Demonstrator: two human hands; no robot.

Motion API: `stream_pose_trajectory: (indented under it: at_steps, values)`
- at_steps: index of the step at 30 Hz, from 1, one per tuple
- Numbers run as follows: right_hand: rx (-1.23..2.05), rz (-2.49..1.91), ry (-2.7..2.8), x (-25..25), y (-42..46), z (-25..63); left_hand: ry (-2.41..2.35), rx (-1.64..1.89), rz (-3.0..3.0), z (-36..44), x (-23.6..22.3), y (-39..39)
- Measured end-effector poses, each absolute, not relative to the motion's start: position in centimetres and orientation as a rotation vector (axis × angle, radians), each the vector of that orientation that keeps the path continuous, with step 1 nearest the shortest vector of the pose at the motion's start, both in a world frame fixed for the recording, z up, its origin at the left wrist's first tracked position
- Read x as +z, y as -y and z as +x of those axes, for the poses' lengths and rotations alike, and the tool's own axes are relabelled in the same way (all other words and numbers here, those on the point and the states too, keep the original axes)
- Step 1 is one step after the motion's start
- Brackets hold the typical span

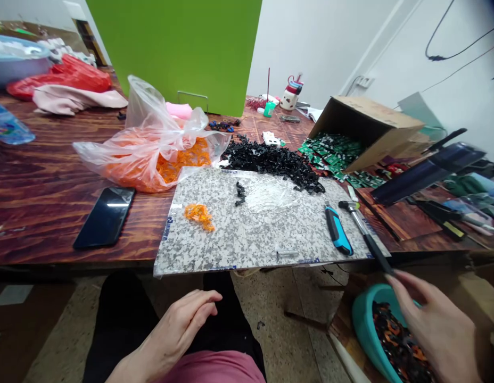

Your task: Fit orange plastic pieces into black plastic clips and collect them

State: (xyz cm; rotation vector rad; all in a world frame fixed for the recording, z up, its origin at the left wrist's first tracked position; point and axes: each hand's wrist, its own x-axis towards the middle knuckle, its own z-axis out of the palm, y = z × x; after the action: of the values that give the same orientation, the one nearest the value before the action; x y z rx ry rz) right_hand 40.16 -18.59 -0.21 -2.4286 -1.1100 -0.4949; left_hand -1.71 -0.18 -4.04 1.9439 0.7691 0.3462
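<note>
My right hand [434, 314] has its thumb and fingers closed on the end of a small hammer's black handle [377, 254]. The hammer's head lies on the right of a speckled stone slab [239, 242]. Next to it is a blue and black utility knife [338, 231]. My left hand [183, 319] is over my lap, holding nothing, its fingers stretched out side by side. On the slab are a small heap of orange plastic pieces [199, 215], several joined black pieces [240, 193], a spread of thin clear or silvery pins [266, 196] and a small metal rod [287, 252].
A heap of black parts [271, 159] covers the slab's back edge. Behind the slab are a plastic bag of orange pieces [159, 159] and a tipped cardboard box [375, 119] spilling green pieces. A phone [105, 218] lies left. Low right, a teal tub [362, 319] holds black-orange parts.
</note>
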Motion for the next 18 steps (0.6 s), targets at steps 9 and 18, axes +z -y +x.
stream_pose_trajectory:
  at_steps: [9, 18]
  values:
    - [-0.111, -1.912, 1.707, 3.6, -5.9, 32.4, -0.783, 0.565, 1.882, -1.3, -3.6, 1.1]
    - [0.055, -2.005, 1.992, 1.2, -15.7, 26.0, -0.897, 0.643, 1.833, -3.1, -4.3, 1.4]
